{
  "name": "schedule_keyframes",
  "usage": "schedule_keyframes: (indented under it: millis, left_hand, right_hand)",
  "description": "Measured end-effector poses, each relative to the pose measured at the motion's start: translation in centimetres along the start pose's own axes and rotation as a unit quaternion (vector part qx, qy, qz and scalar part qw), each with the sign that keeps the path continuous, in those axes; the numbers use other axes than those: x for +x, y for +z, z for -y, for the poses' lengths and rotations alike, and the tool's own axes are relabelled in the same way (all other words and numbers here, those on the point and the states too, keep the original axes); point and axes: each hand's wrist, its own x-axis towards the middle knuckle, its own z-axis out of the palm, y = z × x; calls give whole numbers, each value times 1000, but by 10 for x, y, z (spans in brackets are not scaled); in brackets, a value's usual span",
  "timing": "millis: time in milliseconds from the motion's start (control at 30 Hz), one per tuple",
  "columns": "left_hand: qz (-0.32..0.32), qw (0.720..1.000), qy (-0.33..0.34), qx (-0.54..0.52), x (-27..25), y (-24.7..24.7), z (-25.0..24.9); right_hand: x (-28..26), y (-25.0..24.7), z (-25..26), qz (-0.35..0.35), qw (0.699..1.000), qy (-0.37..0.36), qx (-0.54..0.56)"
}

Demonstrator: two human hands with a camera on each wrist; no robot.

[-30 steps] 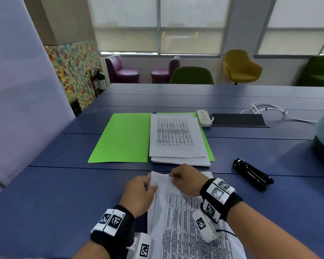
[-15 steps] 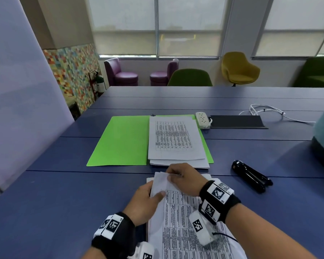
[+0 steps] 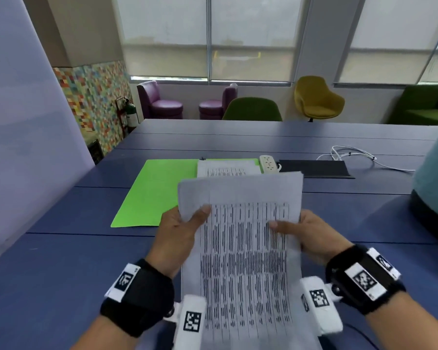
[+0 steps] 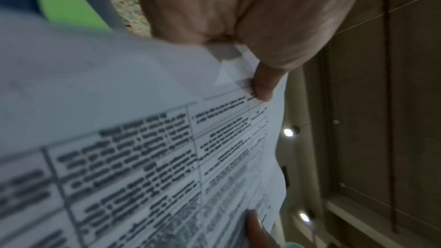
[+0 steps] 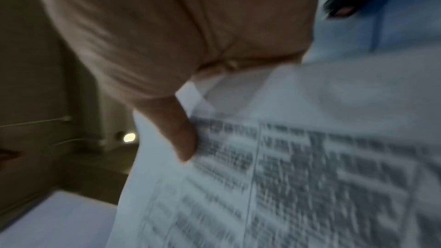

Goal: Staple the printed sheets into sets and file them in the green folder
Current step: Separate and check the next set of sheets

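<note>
A set of printed sheets (image 3: 243, 248) stands raised off the blue table, tilted toward me, blurred from motion. My left hand (image 3: 180, 231) grips its left edge, thumb on the printed face. My right hand (image 3: 306, 233) grips the right edge the same way. The left wrist view shows the sheets (image 4: 143, 139) pinched under my thumb (image 4: 262, 86); the right wrist view shows the sheets (image 5: 286, 176) under my right thumb (image 5: 181, 139). Behind the raised set lies the open green folder (image 3: 157, 190) with a pile of sheets (image 3: 225, 169) on its right half. The stapler is hidden.
A white power strip (image 3: 268, 162) and a black mat (image 3: 314, 169) lie past the folder. A white cable (image 3: 352, 155) coils at the back right. A teal object (image 3: 435, 183) stands at the right edge. Chairs line the window wall.
The sheets lay flat on the table with both hands at their top edge. Now both hands have moved to the side edges and lifted the set upright, covering the stapler.
</note>
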Motion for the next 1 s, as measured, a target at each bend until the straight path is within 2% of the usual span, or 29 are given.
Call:
schedule_keyframes:
  millis: [133,200,300,367,400,533,600,700,867,933,1000]
  left_hand:
    - [1,985,168,31,4,22,-65]
    - [6,967,252,35,2,26,-94]
    - [2,949,313,17,0,25,-112]
    - [9,955,296,-13,3,18,-102]
    - [18,963,266,-27,4,14,-93]
    - [61,992,108,-11,5,5,-43]
    - [59,995,69,31,2,8,-26]
    - [57,989,112,72,2,18,-30]
    - [78,974,210,27,7,21,-57]
    - [83,979,185,17,5,18,-46]
    - [81,989,114,55,5,13,-15]
  right_hand:
    - [-24,20,53,-117,976,-184,10]
    - [-40,26,79,-128,952,-277,1]
    - [-54,35,95,-122,919,-374,-2]
    - [-53,34,88,-131,917,-377,-14]
    - [-50,32,82,-133,922,-363,-17]
    - [-37,14,47,-104,963,-248,-23]
    - [-32,13,36,-99,973,-207,-24]
    - [-32,21,43,-119,968,-220,-27]
    - [-46,29,70,-130,944,-303,-12]
    - [-44,28,60,-126,946,-298,-26]
    - [-34,22,35,-124,961,-242,-43]
